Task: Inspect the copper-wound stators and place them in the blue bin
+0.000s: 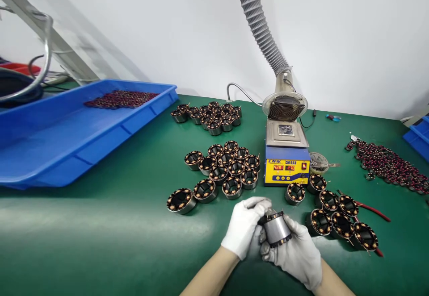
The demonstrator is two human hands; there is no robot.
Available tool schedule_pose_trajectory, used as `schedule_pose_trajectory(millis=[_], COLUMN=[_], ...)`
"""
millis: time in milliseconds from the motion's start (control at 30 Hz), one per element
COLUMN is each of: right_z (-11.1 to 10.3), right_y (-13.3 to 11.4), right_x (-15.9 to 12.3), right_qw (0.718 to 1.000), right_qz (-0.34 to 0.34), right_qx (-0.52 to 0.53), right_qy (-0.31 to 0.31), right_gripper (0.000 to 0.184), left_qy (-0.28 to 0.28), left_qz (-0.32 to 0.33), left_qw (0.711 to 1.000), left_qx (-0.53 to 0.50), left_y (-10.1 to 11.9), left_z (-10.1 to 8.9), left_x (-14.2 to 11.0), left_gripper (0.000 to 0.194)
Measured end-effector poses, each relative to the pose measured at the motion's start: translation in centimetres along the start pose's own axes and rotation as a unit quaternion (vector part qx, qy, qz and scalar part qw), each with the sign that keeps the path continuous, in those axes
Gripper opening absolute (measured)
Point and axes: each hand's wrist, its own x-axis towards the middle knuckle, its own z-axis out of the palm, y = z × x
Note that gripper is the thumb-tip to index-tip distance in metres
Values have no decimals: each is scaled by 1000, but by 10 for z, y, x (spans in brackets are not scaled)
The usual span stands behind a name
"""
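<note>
Both my hands wear white gloves and meet low in the middle over the green mat. My right hand grips a metal stator with copper windings, tilted on its side. My left hand has its fingers curled at the stator's upper end, touching its wire leads. In front of them stand a group of similar stators, and several more stators lie to the right.
A blue and yellow solder pot with a lit display stands behind my hands, under a grey fume hose. A blue tray holding small dark red parts is at left. More dark red parts are piled at right, next to red-handled cutters.
</note>
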Motion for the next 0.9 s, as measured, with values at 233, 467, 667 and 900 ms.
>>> schedule_pose_trajectory(millis=[233, 467, 667, 900], right_z=[3, -6, -23, -25], right_y=[6, 13, 25, 25], right_x=[2, 8, 14, 15], right_qw=[996, 889, 679, 544], right_qz=[-49, -257, -350, -382], right_qx=[-64, -341, -566, -700], right_qy=[38, 164, 309, 262], right_gripper=[39, 47, 39, 30], left_qy=[-81, -8, -152, -45], left_qz=[-25, -19, -31, -31], left_qw=[996, 992, 988, 983], left_qx=[-12, -126, 7, -175], left_y=[7, 7, 5, 6], left_z=[-2, -9, -6, 1], left_x=[-5, -5, -8, -2], left_gripper=[48, 44, 60, 47])
